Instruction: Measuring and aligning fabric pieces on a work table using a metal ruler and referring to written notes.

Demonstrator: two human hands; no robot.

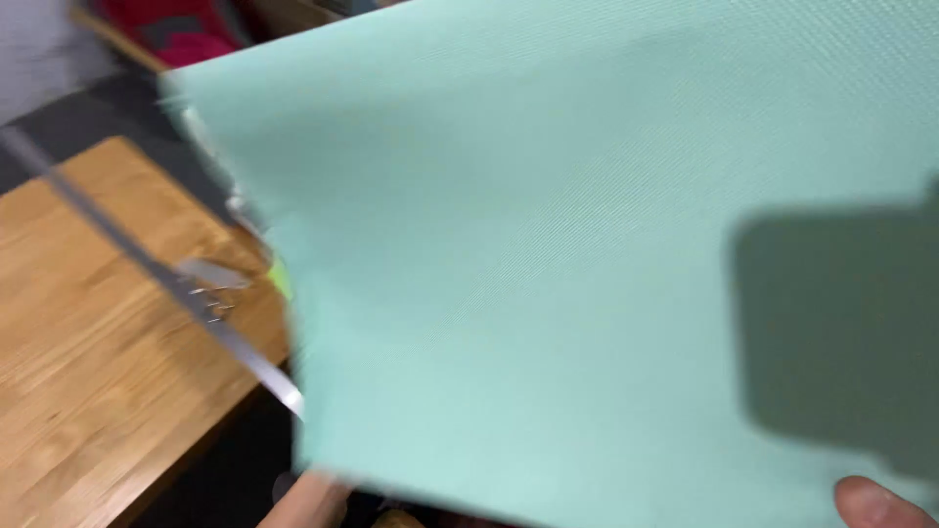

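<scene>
A large mint-green sheet (587, 274), blurred, fills most of our view and hides nearly everything behind it. Only a fingertip of our right hand (875, 504) shows at its lower edge; our left hand (313, 499) peeks below. We cannot tell either grip. A metal ruler (147, 264) lies across the wooden table (88, 391).

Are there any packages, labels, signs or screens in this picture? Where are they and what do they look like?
None that can be made out.
Mint-green sheet: fills most of the view, flat, finely textured, no print showing.
Dark rectangular shadow: on the sheet at right, something behind it, kind unclear.
Wooden table: lower left, with a metal ruler lying across it.
</scene>
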